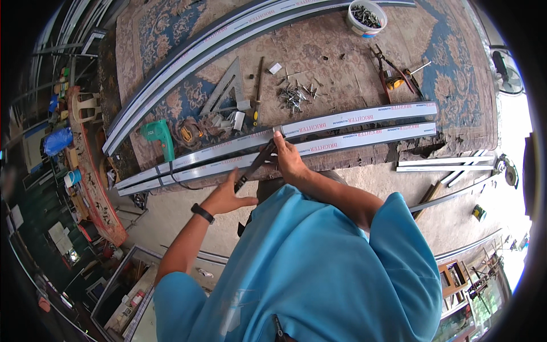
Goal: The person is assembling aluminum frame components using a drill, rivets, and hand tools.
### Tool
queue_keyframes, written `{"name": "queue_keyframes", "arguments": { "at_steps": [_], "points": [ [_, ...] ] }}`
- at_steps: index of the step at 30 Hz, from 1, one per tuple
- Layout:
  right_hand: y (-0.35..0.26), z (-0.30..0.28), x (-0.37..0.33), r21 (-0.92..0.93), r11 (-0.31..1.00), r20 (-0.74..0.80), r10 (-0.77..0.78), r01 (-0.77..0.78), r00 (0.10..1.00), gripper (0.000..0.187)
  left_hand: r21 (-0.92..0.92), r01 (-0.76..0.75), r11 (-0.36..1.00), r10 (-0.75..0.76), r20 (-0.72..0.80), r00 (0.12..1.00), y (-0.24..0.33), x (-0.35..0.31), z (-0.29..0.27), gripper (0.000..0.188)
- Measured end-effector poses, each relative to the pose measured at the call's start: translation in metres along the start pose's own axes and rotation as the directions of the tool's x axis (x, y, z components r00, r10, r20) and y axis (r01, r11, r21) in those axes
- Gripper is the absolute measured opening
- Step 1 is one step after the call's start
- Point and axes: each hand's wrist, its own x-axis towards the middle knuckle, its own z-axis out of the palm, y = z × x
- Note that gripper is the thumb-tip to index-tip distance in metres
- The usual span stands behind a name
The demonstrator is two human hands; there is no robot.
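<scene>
Two long silver aluminium profiles [347, 121] with printed protective film lie side by side along the near edge of the carpet-covered table. My right hand [290, 162] is closed around the upper end of a slim dark bar-shaped tool [254, 167], its kind unclear. A fingertip of that hand presses at the far profile. My left hand [223, 198], with a black band on its wrist, is beside the tool's lower end. Its thumb stretches out and its fingers are apart. Left of centre, a green power drill [158, 138] rests against the profiles.
More long profiles [228, 37] curve across the table's far left. A metal triangle square [224, 90], a screwdriver [258, 94], a yellow tape measure [190, 133], loose rivets [296, 97], pliers [382, 71] and a white tub of fasteners [366, 21] lie beyond. Profiles [444, 164] are below right.
</scene>
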Motion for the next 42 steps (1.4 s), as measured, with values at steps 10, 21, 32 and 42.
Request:
{"name": "queue_keyframes", "arguments": {
  "at_steps": [10, 21, 32, 42],
  "points": [
    [0.017, -0.013, 0.003, -0.05, 0.999, -0.047, -0.014, 0.012, 0.999, 0.069, 0.092, 0.285, 0.954, -0.299, 0.281, 0.912, 0.043, 0.04, -0.051, 0.04],
    [-0.003, 0.001, -0.01, 0.023, 0.999, -0.01, 0.026, -0.025, 1.0, 0.069, -0.049, 0.49, 0.87, -0.448, 0.334, 0.829, 0.02, 0.037, 0.01, 0.052],
    [0.0, -0.002, -0.007, -0.01, 1.0, -0.023, 0.004, -0.005, 1.0, 0.07, -0.358, 0.294, 0.886, -0.226, 0.22, 0.949, 0.027, 0.03, -0.037, 0.073],
    [0.014, -0.014, 0.005, -0.039, 0.999, -0.054, -0.014, 0.012, 0.998, 0.071, 0.064, 0.303, 0.951, -0.309, 0.255, 0.916, 0.039, 0.039, -0.018, 0.038]
  ]
}}
